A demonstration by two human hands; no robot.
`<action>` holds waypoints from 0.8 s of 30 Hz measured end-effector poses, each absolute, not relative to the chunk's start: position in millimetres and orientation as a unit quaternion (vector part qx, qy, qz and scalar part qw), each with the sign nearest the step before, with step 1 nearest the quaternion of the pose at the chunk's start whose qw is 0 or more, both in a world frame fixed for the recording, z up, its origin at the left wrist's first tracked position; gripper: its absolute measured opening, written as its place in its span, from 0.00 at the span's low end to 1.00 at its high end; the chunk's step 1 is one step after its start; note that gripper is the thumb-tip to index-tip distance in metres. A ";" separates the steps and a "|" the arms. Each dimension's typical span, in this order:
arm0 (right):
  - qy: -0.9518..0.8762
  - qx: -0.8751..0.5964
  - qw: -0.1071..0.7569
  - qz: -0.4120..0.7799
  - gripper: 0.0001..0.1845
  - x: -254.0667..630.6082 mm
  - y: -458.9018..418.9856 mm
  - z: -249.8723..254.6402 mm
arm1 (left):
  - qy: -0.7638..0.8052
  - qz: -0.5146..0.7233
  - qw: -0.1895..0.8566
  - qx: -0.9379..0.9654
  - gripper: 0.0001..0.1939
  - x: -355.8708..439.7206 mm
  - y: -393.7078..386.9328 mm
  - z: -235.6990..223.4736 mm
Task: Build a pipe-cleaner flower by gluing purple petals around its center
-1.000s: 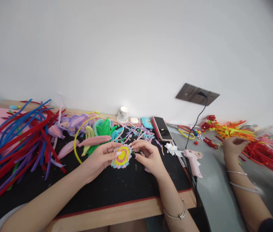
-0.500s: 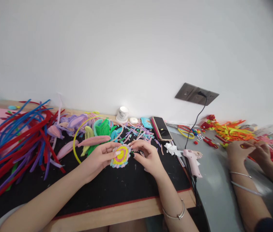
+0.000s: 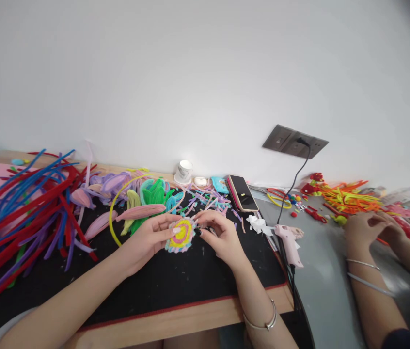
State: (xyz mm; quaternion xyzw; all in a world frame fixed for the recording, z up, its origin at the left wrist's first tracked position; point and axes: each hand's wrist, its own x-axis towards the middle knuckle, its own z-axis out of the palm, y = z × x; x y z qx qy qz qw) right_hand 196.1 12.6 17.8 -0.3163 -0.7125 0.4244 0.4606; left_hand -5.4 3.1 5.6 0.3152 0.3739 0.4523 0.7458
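Observation:
A round fuzzy disc (image 3: 181,237) made of pipe cleaners, yellow with a pink ring and a pale blue and pink edge, is held above the black mat (image 3: 154,286). My left hand (image 3: 152,242) pinches its left side, thumb on the front face. My right hand (image 3: 221,237) is closed at the disc's right edge, thumb and fingertips against the rim; whether a small piece sits between them is too fine to make out. Just behind lie green pipe-cleaner leaves (image 3: 155,193) and a pink petal (image 3: 141,212).
Long red, blue and purple pipe cleaners (image 3: 55,194) heap at the left. Behind stand a paper cup (image 3: 184,170) and a phone (image 3: 242,193). A corded pink glue gun (image 3: 290,245) lies right, near crumpled tissue (image 3: 259,224). A co-worker's hands (image 3: 365,230) work at the grey table.
My hands and the disc have barely moved; the disc tilts very slightly. The co-worker's hands have come together at the right.

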 end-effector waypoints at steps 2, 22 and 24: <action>-0.712 -0.318 0.460 0.425 0.06 195.9 12.7 17.3 | 0.372 0.454 0.745 0.315 0.16 -5.3 2.8 6.0; -0.701 -0.320 0.464 0.437 0.07 194.4 15.6 8.8 | 0.375 0.450 0.743 0.324 0.17 -6.5 4.0 2.9; -0.700 -0.326 0.463 0.435 0.07 194.3 15.7 8.9 | 0.375 0.452 0.741 0.325 0.16 -6.7 4.2 2.0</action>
